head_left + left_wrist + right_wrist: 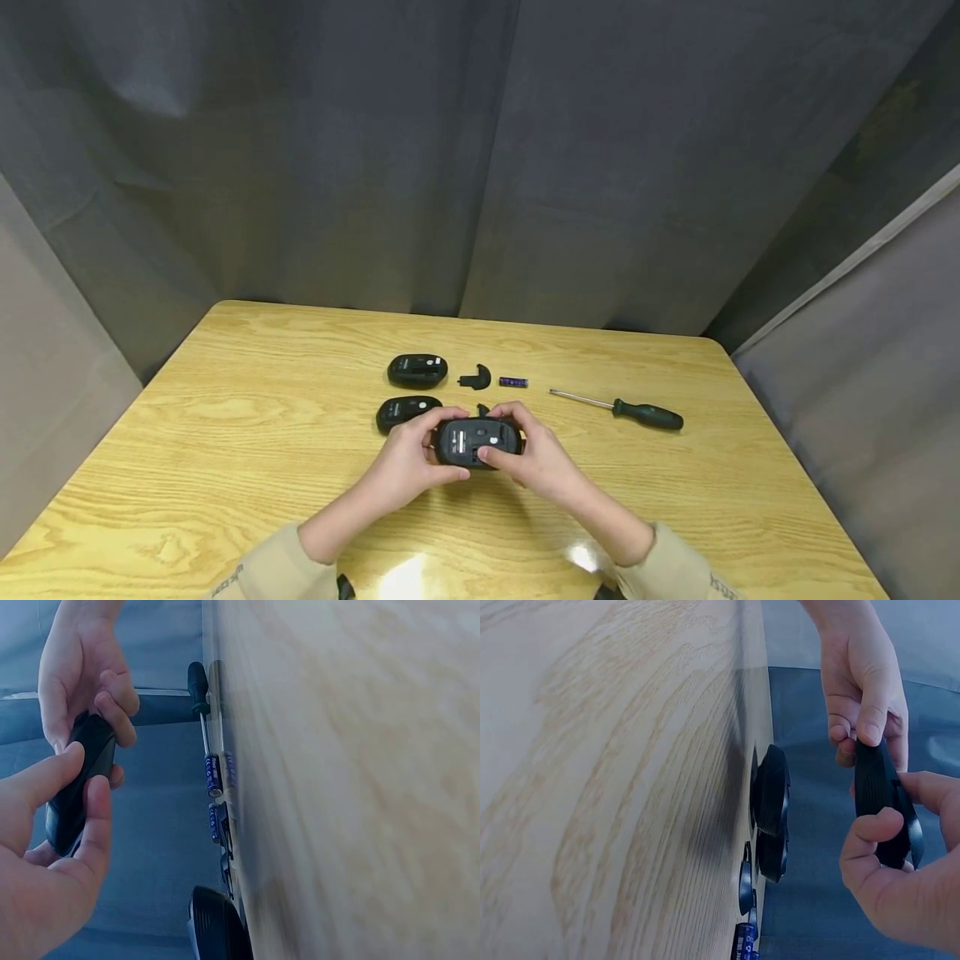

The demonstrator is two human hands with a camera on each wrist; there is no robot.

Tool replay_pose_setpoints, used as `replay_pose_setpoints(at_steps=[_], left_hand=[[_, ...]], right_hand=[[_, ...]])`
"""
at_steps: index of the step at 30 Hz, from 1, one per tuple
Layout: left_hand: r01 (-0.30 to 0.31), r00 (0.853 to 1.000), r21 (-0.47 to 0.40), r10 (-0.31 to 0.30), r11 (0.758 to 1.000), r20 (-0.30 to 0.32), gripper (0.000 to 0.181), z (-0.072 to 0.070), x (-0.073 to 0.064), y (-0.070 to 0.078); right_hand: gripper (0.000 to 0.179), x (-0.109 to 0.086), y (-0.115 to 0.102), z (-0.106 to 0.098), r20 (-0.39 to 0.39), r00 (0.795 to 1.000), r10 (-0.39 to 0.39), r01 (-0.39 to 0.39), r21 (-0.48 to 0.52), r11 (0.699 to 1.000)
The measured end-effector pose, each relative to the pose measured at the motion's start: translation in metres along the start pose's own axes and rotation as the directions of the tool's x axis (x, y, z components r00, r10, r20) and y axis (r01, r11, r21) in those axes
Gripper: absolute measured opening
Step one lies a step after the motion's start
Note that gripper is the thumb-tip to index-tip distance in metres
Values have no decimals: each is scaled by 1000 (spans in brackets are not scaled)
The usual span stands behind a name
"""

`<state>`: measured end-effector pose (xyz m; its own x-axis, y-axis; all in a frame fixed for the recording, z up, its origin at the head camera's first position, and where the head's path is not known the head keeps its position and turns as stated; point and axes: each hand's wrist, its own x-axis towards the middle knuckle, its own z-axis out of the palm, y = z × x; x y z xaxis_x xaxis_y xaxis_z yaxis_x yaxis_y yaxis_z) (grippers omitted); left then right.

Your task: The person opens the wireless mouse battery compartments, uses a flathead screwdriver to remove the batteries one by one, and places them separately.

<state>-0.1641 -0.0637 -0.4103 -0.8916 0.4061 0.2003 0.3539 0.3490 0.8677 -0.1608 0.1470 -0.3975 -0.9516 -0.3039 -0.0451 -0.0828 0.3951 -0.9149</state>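
Both hands hold a black computer mouse above the table, its underside with a white label facing up. My left hand grips its left end, fingers behind and thumb along the near edge. My right hand holds the right end, its thumb on the underside. In the left wrist view, the mouse is tilted between the two hands; the right wrist view shows the mouse edge-on. Just behind it, a small black cover is partly hidden.
Two more mice, one at the back and one nearer, lie underside up on the wooden table. Beside them are another black cover, a purple battery and a green-handled screwdriver. A second battery shows in the left wrist view.
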Motion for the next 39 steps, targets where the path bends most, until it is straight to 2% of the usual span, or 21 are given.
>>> replay_pose_setpoints(at_steps=[11,19,25,31,39], left_hand=[[44,999,-58,-45,997,-15,70,-3,-3,0],[93,995,-122,-95,988,-16,71,-8,-5,-1],[101,995,-135,-104,986,-12,69,-8,-5,-2],[98,994,-153,-104,983,-33,68,-11,-8,-1],[140,986,-157,-152,978,-65,70,-17,-11,-4]], right_hand=[[50,-2,-4,0,7,999,47,-48,94,994],[39,-3,-5,-5,-24,999,37,-31,189,981],[36,-5,-3,-9,-34,999,24,-17,194,981],[37,-7,0,-11,-35,999,20,-13,198,980],[38,-10,3,-12,-36,999,30,-21,223,975]])
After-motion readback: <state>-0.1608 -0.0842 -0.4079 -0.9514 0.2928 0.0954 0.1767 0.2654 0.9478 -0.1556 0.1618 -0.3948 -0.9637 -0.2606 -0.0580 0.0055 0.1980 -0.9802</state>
